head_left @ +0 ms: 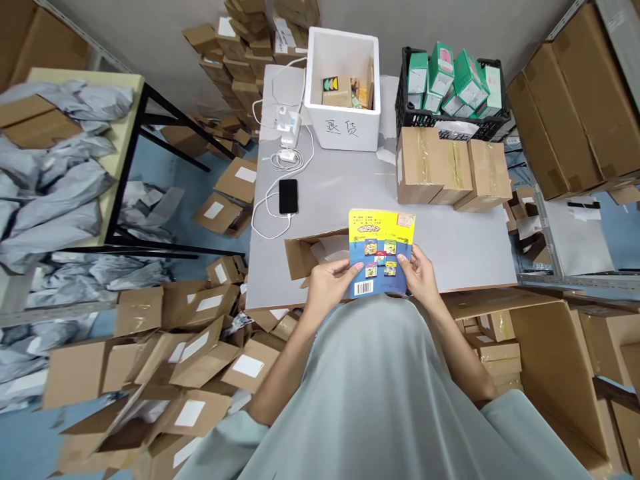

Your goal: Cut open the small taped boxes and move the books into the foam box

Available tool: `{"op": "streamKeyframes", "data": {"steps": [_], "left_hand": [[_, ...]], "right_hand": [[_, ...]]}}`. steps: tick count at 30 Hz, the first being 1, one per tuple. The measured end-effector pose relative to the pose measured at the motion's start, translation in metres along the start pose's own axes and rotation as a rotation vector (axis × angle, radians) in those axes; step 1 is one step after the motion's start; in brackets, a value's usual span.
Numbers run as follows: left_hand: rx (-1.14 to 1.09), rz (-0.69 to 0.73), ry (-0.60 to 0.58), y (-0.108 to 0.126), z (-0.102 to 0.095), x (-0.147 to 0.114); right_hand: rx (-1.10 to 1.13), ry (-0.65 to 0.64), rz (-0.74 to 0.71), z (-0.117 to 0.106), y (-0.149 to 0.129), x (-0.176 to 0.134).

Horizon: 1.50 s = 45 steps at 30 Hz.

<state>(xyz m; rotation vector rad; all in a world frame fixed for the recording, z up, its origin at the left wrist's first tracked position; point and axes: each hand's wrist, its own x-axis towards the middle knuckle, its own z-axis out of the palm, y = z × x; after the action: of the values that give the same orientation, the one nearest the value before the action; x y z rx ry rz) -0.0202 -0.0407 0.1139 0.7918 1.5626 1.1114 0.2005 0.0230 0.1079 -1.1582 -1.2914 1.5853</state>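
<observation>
A thin yellow and blue book (pixel 381 252) faces me with its barcode side up, at the front edge of the grey table (pixel 345 180). My left hand (pixel 330 280) grips its left edge, thumb on the cover. At the opposite edge, my right hand (pixel 419 270) holds it the same way; the fingers behind the book are partly hidden. Just left of the book, an open cardboard box (pixel 300 259) lies on the table with pale paper or plastic showing inside. The book covers part of this box.
A white foam box (pixel 343 130) stands at the back, beside a black crate (pixel 401 100) of green cartons. Taped boxes (pixel 420 167) sit at the right. A phone (pixel 289 197) and power strip (pixel 289 123) lie left. Cartons (pixel 200 353) crowd the floor; grey parcels (pixel 55 193) fill a rack.
</observation>
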Motion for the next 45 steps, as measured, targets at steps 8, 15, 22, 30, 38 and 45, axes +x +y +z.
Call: {"op": "streamKeyframes", "data": {"steps": [8, 15, 22, 30, 38, 45], "left_hand": [[-0.013, 0.048, 0.071, -0.009, 0.005, 0.001], [0.194, 0.322, 0.29, -0.007, 0.026, -0.006], [0.461, 0.828, 0.243, -0.012, 0.053, -0.019], [0.269, 0.353, 0.209, -0.001, 0.006, 0.022], [-0.117, -0.022, -0.135, -0.002, -0.004, 0.035], [0.05, 0.156, -0.002, -0.01, -0.005, 0.036]], "right_hand": [[-0.232, 0.153, -0.074, 0.005, 0.009, -0.003], [-0.408, 0.199, -0.182, 0.035, -0.008, -0.011], [-0.189, 0.217, -0.07, 0.051, 0.001, -0.006], [0.093, 0.041, 0.122, -0.007, -0.005, 0.013], [0.047, -0.077, 0.187, -0.021, 0.0, 0.01], [-0.127, -0.057, 0.049, -0.028, 0.011, 0.017]]}}
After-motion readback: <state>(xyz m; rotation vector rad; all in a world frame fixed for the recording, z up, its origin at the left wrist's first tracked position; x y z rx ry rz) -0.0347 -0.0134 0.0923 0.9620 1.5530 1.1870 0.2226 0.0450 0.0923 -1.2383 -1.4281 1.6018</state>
